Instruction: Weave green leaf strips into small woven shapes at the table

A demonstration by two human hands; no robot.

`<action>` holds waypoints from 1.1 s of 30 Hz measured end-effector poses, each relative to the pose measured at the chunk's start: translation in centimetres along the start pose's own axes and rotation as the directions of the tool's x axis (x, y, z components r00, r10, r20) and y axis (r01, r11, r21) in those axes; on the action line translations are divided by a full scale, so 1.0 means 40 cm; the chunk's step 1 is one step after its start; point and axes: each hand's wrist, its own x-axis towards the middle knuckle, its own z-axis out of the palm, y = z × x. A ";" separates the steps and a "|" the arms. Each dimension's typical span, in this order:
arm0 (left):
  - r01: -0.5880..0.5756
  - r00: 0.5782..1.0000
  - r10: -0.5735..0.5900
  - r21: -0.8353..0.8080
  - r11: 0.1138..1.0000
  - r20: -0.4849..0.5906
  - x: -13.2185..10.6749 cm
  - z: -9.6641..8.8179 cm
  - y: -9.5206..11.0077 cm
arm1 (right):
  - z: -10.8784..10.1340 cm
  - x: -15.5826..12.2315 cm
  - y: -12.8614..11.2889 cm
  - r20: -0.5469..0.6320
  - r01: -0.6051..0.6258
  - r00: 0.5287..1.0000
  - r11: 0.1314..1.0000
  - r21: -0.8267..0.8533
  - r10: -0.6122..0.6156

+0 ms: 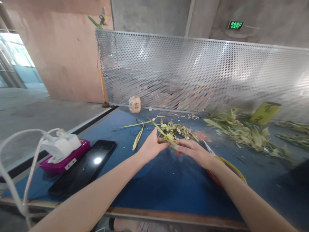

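Both my hands meet over a blue table [154, 183]. My left hand [151, 146] is closed around the stems of a small bunch of green plant cuttings [172, 130]. My right hand [193, 151] pinches the near end of the same bunch, fingers closed on a stem. Scissors with yellow and red handles [229, 167] lie on the table just under and beside my right wrist, blades pointing toward the bunch.
A black phone [84, 167] and a magenta box with a white charger [62, 151] lie at the left. Loose leaves [243, 132] are heaped at the right, near a yellow-green cup [265, 112]. A twine roll [134, 104] stands by the perforated metal screen [193, 71].
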 end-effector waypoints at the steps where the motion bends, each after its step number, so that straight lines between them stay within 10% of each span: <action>1: 0.000 1.000 0.000 0.001 1.000 0.008 0.001 -0.001 -0.003 | 0.000 0.000 0.001 -0.003 0.007 1.000 1.000 -0.007 -0.007; 18: 0.137 0.986 -0.131 -0.056 0.989 0.100 -0.014 0.027 -0.006 | 0.023 0.010 0.003 -0.146 0.026 0.983 0.870 -0.492 -0.112; 33: 0.125 0.971 -0.092 -0.145 0.981 0.219 -0.012 0.020 -0.001 | 0.004 0.015 0.031 -0.140 -0.015 0.990 0.950 -0.311 -0.030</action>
